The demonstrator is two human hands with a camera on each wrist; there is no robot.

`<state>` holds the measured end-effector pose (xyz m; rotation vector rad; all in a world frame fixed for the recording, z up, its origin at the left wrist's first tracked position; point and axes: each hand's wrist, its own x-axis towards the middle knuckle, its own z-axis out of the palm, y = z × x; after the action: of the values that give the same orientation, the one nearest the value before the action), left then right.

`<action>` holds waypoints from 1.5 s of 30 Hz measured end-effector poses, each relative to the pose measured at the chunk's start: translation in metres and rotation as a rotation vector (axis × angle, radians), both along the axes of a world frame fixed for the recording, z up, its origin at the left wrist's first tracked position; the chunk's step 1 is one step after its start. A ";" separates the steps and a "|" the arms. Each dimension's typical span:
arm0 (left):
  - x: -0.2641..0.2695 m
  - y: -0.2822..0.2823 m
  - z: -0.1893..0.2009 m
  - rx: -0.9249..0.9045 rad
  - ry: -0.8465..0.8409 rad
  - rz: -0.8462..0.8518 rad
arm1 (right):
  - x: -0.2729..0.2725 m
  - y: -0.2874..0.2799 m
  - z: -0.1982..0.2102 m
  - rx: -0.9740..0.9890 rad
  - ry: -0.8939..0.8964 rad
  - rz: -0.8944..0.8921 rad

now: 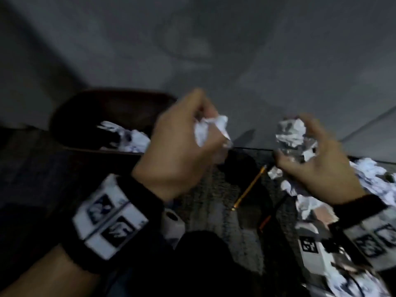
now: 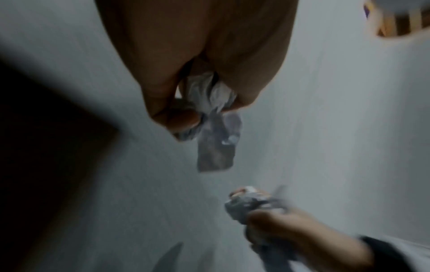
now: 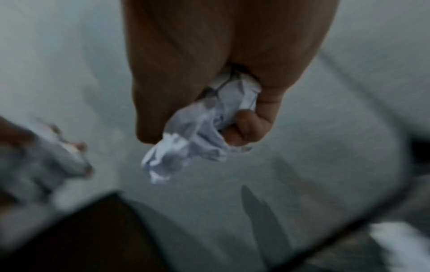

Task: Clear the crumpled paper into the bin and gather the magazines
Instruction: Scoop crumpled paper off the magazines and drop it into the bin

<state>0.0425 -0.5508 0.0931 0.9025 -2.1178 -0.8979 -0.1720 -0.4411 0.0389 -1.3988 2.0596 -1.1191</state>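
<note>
My left hand [image 1: 205, 138] is raised above the table's far edge and grips a white crumpled paper [image 1: 211, 130], also seen squeezed in its fingers in the left wrist view as crumpled paper [image 2: 214, 117]. My right hand [image 1: 300, 151] is beside it to the right, fingers curled round a greyer crumpled paper ball [image 1: 293, 136], which shows as a paper ball [image 3: 204, 132] in the right wrist view. The dark bin [image 1: 102, 108] stands left of my left hand, on the floor beyond the table, with crumpled paper [image 1: 130, 138] inside. More crumpled paper [image 1: 368, 179] lies on the table at right.
A yellow pencil [image 1: 249, 187] and an orange pencil [image 1: 265, 221] lie on the dark woven table top [image 1: 214, 200]. A white roll [image 1: 173, 224] sits near my left wrist. Flat printed sheets [image 1: 319, 217] lie under the paper at lower right, blurred. Grey floor [image 1: 235, 50] lies beyond.
</note>
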 end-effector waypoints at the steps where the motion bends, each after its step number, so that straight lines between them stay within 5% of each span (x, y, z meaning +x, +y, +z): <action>1: 0.019 -0.014 0.012 -0.040 -0.041 0.055 | 0.020 -0.015 0.019 -0.096 -0.144 0.107; 4: 0.064 -0.061 0.020 -0.098 -0.237 0.251 | 0.076 -0.077 0.057 -0.277 -0.403 0.347; 7: 0.093 -0.104 0.000 0.058 -0.371 0.358 | 0.126 -0.141 0.066 -0.243 -0.363 0.466; 10: 0.102 -0.122 -0.012 0.241 -0.563 0.223 | 0.151 -0.176 0.057 0.065 -0.051 0.603; 14: 0.110 -0.119 0.005 -0.002 -0.602 0.337 | 0.148 -0.173 0.050 0.315 0.406 0.682; 18: 0.086 -0.084 0.026 -0.167 -0.109 0.377 | 0.123 -0.133 0.063 -0.015 0.364 0.558; 20: 0.059 -0.051 0.026 -0.160 0.084 0.214 | 0.094 -0.105 0.060 -0.127 0.250 0.485; 22: 0.028 -0.017 0.013 -0.163 0.087 -0.001 | 0.055 -0.072 0.047 -0.080 0.234 0.358; 25: -0.015 0.027 -0.042 -0.033 -0.059 -0.289 | -0.011 -0.002 0.006 0.180 0.243 0.079; 28: -0.049 0.070 -0.117 0.123 -0.421 -0.611 | -0.064 0.098 -0.047 0.581 0.290 -0.146; 30: -0.057 0.099 -0.151 0.135 -0.747 -0.798 | -0.068 0.164 -0.074 0.844 0.273 -0.176; 32: -0.068 0.121 -0.173 0.186 -0.900 -0.898 | -0.048 0.218 -0.096 0.894 0.232 -0.162; 36: -0.116 0.130 -0.194 0.064 -0.840 -0.768 | 0.006 0.269 -0.131 0.896 0.397 -0.109; 39: -0.171 0.115 -0.190 -0.103 -0.719 -0.551 | 0.021 0.268 -0.146 0.868 0.522 -0.286; 45: -0.225 0.104 -0.210 0.019 -1.038 -0.525 | 0.026 0.260 -0.178 0.908 0.409 -0.573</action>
<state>-0.1827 -0.4469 -0.1166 0.9437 -3.3538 -0.7534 -0.1456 -0.1810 -0.1390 -0.6108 2.8036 0.0629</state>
